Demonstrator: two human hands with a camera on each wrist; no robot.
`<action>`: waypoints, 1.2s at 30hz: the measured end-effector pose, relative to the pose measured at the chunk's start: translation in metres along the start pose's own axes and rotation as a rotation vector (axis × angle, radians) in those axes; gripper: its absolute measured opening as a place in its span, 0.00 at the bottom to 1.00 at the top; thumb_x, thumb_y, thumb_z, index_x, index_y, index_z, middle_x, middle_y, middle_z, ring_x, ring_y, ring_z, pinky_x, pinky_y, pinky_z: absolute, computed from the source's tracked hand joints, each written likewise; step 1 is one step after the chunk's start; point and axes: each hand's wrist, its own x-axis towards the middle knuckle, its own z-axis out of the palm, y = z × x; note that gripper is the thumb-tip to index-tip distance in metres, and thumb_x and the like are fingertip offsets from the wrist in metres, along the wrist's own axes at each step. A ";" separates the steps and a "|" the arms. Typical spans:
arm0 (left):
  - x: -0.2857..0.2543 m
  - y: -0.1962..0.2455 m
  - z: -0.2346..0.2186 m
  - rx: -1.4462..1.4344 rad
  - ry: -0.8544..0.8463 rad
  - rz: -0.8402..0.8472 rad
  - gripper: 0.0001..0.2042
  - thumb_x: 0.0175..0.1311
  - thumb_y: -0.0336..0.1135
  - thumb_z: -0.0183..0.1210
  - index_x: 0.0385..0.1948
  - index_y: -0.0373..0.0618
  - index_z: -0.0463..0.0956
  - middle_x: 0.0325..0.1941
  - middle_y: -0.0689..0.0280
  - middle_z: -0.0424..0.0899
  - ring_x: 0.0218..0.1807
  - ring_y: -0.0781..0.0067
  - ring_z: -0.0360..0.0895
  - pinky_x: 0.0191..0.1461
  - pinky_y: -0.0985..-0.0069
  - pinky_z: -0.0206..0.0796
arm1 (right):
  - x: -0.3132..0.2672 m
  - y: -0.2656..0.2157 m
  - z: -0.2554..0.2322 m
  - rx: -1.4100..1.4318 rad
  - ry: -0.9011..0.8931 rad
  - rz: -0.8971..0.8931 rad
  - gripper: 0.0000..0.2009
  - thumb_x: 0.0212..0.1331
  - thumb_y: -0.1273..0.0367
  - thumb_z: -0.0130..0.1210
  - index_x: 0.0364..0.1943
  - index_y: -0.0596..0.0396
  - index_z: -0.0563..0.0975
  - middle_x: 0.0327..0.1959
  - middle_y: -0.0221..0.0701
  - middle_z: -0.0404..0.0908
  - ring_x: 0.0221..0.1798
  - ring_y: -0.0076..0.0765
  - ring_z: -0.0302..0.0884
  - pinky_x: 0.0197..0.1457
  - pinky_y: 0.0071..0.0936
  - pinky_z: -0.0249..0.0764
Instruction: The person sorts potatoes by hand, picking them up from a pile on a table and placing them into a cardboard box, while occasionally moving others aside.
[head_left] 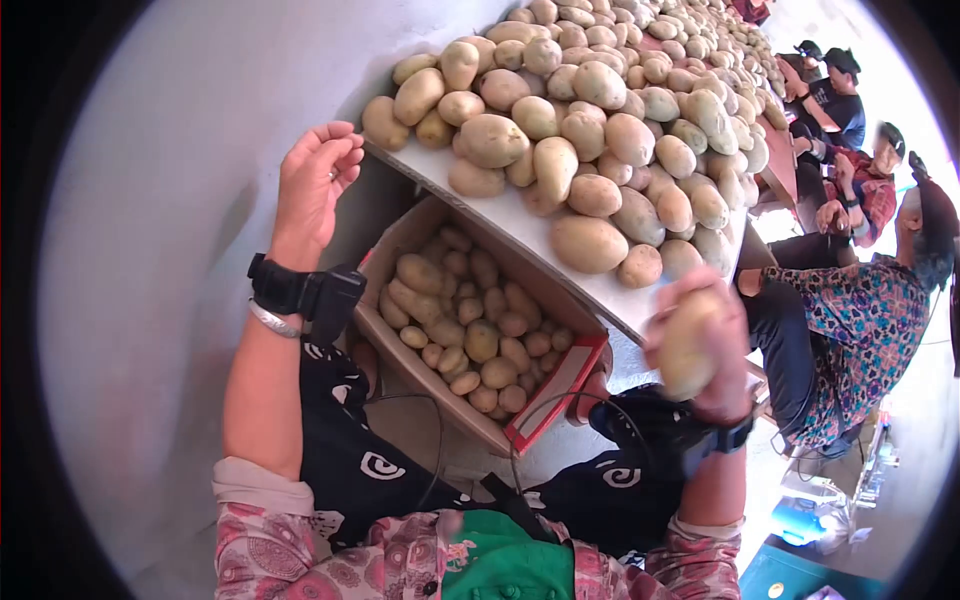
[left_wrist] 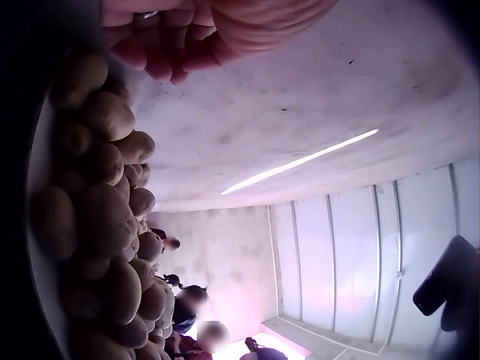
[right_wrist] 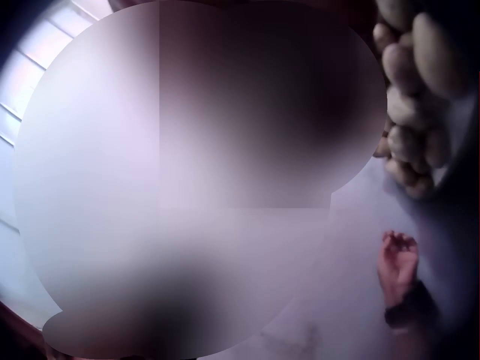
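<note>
A long white table [head_left: 470, 190] carries a big heap of potatoes [head_left: 600, 110]. Below its near edge a cardboard box [head_left: 400, 235] holds several smaller potatoes [head_left: 470, 325]. My right hand [head_left: 705, 345] grips one blurred potato [head_left: 685, 340] in front of the table's near corner. My left hand [head_left: 315, 180] hovers empty beside the table's left end, its fingers loosely curled, close to the nearest potato [head_left: 382, 122]. In the left wrist view those fingers [left_wrist: 169, 45] hang above the heap [left_wrist: 105, 225]. The right wrist view is mostly blurred out; the left hand [right_wrist: 397, 262] shows small there.
Several people [head_left: 850, 280] sit along the right side of the table. A grey wall fills the left. A red-edged flap [head_left: 555, 390] sticks out of the box. Cables [head_left: 440, 440] run over my lap.
</note>
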 end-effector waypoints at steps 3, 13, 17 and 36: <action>0.000 0.000 0.005 0.031 -0.004 -0.012 0.08 0.62 0.29 0.52 0.42 0.44 0.72 0.38 0.69 0.78 0.39 0.83 0.73 0.43 0.83 0.66 | 0.006 0.038 0.015 -0.382 0.066 0.198 0.12 0.53 0.68 0.62 0.39 0.53 0.72 0.34 0.26 0.75 0.33 0.22 0.75 0.36 0.21 0.75; 0.006 0.001 0.013 0.065 0.003 -0.008 0.07 0.62 0.29 0.53 0.40 0.44 0.73 0.36 0.69 0.78 0.37 0.84 0.73 0.42 0.83 0.65 | 0.007 0.153 0.001 -0.839 -0.240 0.170 0.14 0.53 0.68 0.60 0.41 0.57 0.72 0.36 0.35 0.75 0.42 0.31 0.75 0.45 0.28 0.71; 0.011 0.002 0.024 0.099 -0.003 -0.040 0.07 0.62 0.29 0.52 0.40 0.44 0.73 0.36 0.70 0.78 0.36 0.84 0.73 0.41 0.84 0.65 | 0.007 0.159 -0.001 -0.971 -0.270 0.161 0.13 0.55 0.68 0.58 0.42 0.59 0.73 0.37 0.40 0.77 0.41 0.38 0.77 0.44 0.30 0.72; 0.012 -0.009 0.045 0.102 -0.070 -0.050 0.06 0.63 0.31 0.52 0.40 0.47 0.73 0.35 0.72 0.78 0.37 0.85 0.74 0.42 0.84 0.66 | 0.153 0.013 -0.070 -1.306 0.380 -0.329 0.29 0.48 0.73 0.56 0.60 0.49 0.67 0.62 0.57 0.60 0.64 0.60 0.59 0.67 0.40 0.59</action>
